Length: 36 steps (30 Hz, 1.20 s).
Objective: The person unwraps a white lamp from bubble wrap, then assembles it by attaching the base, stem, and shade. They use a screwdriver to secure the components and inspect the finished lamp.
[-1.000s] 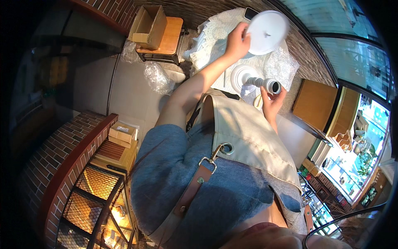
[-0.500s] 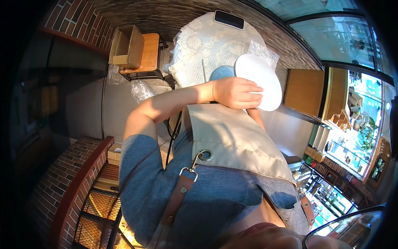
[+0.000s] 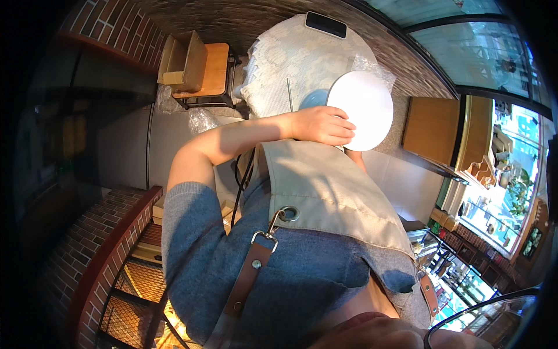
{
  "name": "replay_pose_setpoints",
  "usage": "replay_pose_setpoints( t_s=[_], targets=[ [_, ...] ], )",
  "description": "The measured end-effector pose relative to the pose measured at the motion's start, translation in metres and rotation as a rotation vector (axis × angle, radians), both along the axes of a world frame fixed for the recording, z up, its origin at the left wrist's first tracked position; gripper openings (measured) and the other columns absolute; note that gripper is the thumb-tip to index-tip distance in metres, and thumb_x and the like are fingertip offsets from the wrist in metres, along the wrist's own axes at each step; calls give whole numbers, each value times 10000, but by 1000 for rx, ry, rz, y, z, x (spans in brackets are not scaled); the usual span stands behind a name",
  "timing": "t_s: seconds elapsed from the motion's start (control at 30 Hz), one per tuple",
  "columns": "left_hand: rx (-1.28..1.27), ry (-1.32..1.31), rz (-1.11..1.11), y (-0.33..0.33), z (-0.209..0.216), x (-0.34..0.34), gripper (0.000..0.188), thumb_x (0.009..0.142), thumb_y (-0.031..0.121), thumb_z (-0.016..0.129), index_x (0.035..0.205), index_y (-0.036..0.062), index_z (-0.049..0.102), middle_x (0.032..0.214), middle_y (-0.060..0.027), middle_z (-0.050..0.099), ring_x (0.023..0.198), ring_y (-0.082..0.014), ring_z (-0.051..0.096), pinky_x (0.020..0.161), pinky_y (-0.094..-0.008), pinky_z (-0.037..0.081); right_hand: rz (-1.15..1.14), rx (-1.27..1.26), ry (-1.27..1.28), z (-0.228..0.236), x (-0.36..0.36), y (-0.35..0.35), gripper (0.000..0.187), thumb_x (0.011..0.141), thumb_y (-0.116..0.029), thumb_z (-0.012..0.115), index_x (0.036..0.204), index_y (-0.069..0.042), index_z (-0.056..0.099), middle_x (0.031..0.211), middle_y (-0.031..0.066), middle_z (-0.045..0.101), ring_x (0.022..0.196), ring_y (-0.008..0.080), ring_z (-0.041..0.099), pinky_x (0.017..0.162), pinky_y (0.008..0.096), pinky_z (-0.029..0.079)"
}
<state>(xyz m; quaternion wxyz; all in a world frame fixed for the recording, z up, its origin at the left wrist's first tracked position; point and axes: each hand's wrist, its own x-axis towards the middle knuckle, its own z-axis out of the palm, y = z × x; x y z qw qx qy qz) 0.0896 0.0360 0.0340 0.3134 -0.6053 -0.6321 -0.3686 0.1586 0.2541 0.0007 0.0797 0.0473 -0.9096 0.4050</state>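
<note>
A white round plate (image 3: 363,110) is held up at the near right of the table, its flat face turned toward me. My left hand (image 3: 322,125) lies against its lower left edge with the fingers bent and pressed together, touching the face. Of my right hand (image 3: 355,157) only a bit of skin shows below the plate; its fingers are hidden behind the plate and apron. Just left of the plate a blue round object (image 3: 314,99) is partly covered by the plate and my left hand. A thin metal rod (image 3: 290,93) stands or lies beside it; I cannot tell which.
A lace cloth covers the round table (image 3: 273,64). At its far edge lies a black phone (image 3: 326,25), and bubble wrap (image 3: 381,74) sits behind the plate. To the left, a stool (image 3: 216,72) carries an open cardboard box (image 3: 185,64); more clear wrap (image 3: 202,120) lies below.
The plate has turned to show a rounder, fuller face. My left hand has shifted slightly left along it, toward its lower left edge.
</note>
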Motion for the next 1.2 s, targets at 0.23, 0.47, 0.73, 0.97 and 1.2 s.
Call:
replay_pose_setpoints(
  t_s=[0.23, 0.47, 0.73, 0.97, 1.2],
  targets=[
    [-12, -176, 196, -5, 5, 23, 233, 801, 143, 635, 1031, 178, 653, 1244, -31, 601, 1278, -220, 472, 1088, -439, 331, -1, -45, -34, -3, 0, 2, 429, 919, -67, 618, 1307, 6, 451, 1182, 166, 591, 1060, 217, 584, 934, 330, 448],
    [215, -655, 469, -12, -9, 29, 696, 690, -26, 577, 1353, 142, 450, 1381, -152, 386, 1330, -347, 321, 1119, -474, 246, -12, -70, -57, -10, -4, 6, 422, 919, -67, 618, 1302, 7, 458, 1184, 169, 591, 1064, 219, 585, 933, 333, 451],
    [363, -1124, 699, -56, -64, 6, 567, 717, -17, 552, 1277, 24, 467, 1221, -149, 525, 1189, -310, 491, 1037, -382, 378, 1, -75, -70, -19, -14, 5, 414, 919, -68, 617, 1297, 8, 466, 1186, 174, 591, 1069, 222, 586, 933, 337, 453],
    [287, -1281, 465, -44, -77, 0, 516, 742, -19, 553, 1253, 36, 503, 1185, -138, 560, 1133, -264, 546, 990, -372, 435, -9, -84, -66, -20, -8, 6, 406, 920, -68, 616, 1292, 9, 473, 1188, 177, 590, 1073, 225, 587, 932, 339, 456],
    [-3, -1350, 137, -13, -81, -11, 628, 737, -58, 474, 1356, 44, 497, 1339, -201, 535, 1280, -334, 482, 1069, -398, 390, 0, -80, -79, -21, -8, 5, 399, 920, -69, 615, 1287, 10, 480, 1191, 181, 590, 1077, 227, 589, 932, 342, 458]
  ],
)
